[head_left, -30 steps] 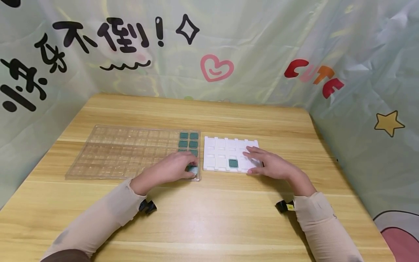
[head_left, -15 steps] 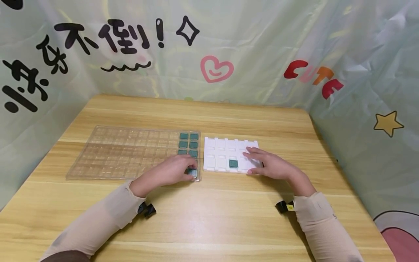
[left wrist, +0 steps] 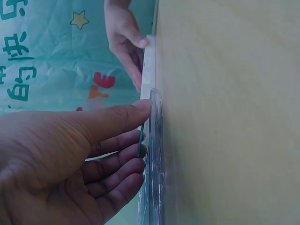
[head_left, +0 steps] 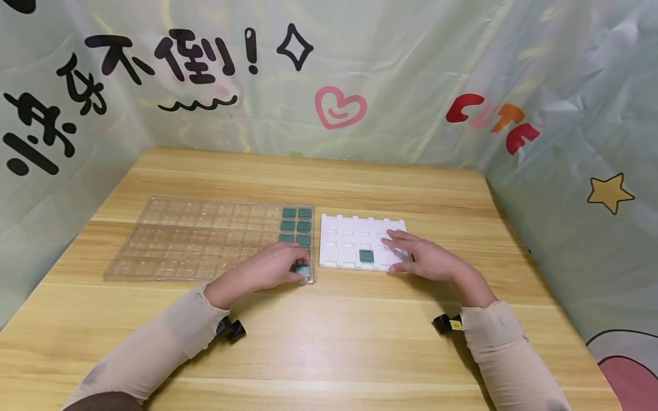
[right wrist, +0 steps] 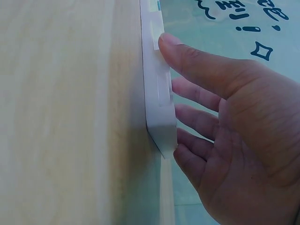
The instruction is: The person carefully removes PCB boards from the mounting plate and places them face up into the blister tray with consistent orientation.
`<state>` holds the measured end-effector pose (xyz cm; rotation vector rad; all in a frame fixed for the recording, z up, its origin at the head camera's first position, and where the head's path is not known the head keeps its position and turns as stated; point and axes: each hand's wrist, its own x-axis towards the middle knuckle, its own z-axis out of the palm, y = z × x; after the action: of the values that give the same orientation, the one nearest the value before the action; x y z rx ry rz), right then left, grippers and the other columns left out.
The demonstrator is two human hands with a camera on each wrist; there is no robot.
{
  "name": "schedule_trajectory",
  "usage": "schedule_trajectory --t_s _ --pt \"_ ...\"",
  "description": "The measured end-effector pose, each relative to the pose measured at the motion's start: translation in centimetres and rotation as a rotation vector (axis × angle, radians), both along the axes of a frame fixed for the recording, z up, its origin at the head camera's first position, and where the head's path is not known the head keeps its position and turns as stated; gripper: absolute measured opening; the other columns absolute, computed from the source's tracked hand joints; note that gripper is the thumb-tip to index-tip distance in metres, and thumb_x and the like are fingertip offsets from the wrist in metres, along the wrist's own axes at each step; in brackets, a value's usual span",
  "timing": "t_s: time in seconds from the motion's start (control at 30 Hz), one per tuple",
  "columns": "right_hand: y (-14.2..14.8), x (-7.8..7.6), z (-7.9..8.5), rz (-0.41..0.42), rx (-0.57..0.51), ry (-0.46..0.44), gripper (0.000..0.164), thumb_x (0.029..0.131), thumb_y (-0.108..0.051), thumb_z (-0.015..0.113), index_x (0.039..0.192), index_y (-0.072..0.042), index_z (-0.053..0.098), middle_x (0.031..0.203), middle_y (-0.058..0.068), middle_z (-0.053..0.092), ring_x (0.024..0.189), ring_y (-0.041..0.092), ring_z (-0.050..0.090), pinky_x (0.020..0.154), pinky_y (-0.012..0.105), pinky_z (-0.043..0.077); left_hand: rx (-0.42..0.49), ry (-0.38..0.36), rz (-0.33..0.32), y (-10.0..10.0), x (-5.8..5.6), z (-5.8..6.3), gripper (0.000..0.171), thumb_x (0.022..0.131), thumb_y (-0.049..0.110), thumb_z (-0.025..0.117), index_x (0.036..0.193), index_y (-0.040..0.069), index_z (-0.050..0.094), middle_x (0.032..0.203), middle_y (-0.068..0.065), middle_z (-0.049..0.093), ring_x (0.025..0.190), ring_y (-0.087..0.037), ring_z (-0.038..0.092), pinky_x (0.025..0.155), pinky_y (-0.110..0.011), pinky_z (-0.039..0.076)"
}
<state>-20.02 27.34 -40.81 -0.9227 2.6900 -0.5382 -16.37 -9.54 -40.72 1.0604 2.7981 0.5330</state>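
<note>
My left hand (head_left: 277,265) is at the near right corner of a clear plastic tray (head_left: 169,240). Between its thumb and fingers it pinches a small green square chip (head_left: 303,272), whose thin edge shows tilted up from the tray in the left wrist view. More green chips (head_left: 289,226) fill pockets in the tray's two right-hand columns; the hand hides some. My right hand (head_left: 429,260) rests on the right end of a white pocketed tray (head_left: 333,240), fingers spread over its top, thumb at the near edge. One green chip (head_left: 366,256) lies in a front pocket of that tray.
Both trays lie side by side on a wooden table (head_left: 319,342), with a narrow gap between them. A printed cloth (head_left: 390,74) hangs behind and at the sides. Black wrist cameras (head_left: 233,330) sit under both sleeves.
The left hand has shifted very slightly toward the near side, and the chip under its fingers shows a little more. The right hand and the white tray have stayed put.
</note>
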Motion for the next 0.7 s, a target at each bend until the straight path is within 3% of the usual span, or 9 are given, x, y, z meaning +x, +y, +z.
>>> schedule_trajectory --t_s 0.4,0.7 --pt "0.04 0.0 0.0 0.003 0.005 0.005 0.075 0.089 -0.049 0.067 0.15 -0.012 0.041 0.158 0.012 0.027 0.144 0.036 0.023 0.112 0.056 0.023 -0.006 0.007 0.012 0.19 0.08 -0.11 0.031 0.081 0.028 0.081 0.104 0.01 0.07 0.094 0.003 0.063 0.079 -0.011 0.053 0.07 -0.027 0.048" --pt "0.0 0.01 -0.01 0.007 0.005 0.018 0.074 0.09 -0.046 0.068 0.15 -0.011 0.042 0.158 0.013 0.028 0.144 0.037 0.024 0.112 0.055 0.023 -0.013 0.009 0.032 0.23 0.08 -0.32 0.031 0.081 0.027 0.082 0.104 0.011 0.071 0.1 0.002 0.063 0.086 -0.011 0.055 0.078 -0.031 0.051"
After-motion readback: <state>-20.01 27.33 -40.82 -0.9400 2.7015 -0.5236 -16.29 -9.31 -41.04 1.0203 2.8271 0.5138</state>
